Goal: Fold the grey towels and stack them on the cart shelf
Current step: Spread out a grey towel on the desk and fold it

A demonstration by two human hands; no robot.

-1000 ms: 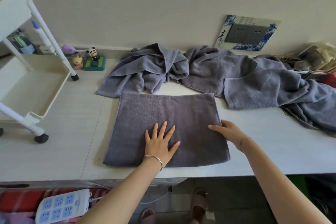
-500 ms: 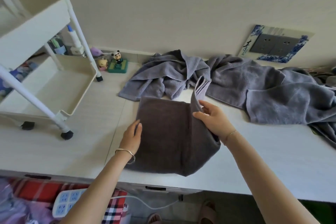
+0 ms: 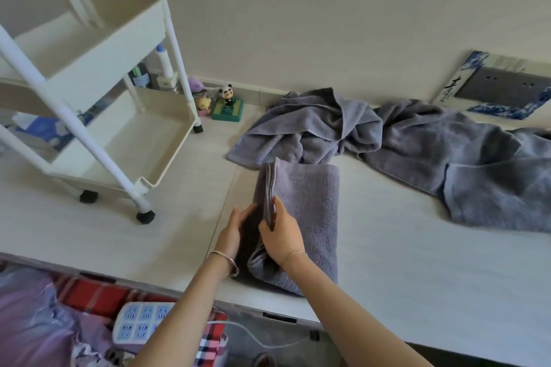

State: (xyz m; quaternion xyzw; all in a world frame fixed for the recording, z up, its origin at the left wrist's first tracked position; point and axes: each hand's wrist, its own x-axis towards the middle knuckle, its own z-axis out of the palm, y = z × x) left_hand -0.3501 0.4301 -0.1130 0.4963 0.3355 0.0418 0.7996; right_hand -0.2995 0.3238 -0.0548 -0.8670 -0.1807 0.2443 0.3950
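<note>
1. The folded grey terry towel [image 3: 307, 211] lies on the pale wood-grain surface [image 3: 417, 253], near its front edge and straight ahead of you. It is doubled into a narrow oblong, with its layered edges along the left side.
2. Your right hand [image 3: 281, 235] rests on the towel's left part. Its grip pinches the stacked edges between thumb and forefinger.
3. Your left hand [image 3: 234, 228] is just beside the right. Its grip is spread, with the fingers straight and flat against the darker lower layer at the towel's left side.
4. A heap of crumpled grey towels [image 3: 387, 134] sprawls just behind the folded one and runs off to the right along the wall.
5. The white wheeled cart [image 3: 98, 152] stands on the surface to the left, with its lower cream shelf [image 3: 174, 155] near the folded towel but apart from it.
6. A small panda figurine on a green base [image 3: 228, 104] stands by the wall, between the cart and the heap.
</note>
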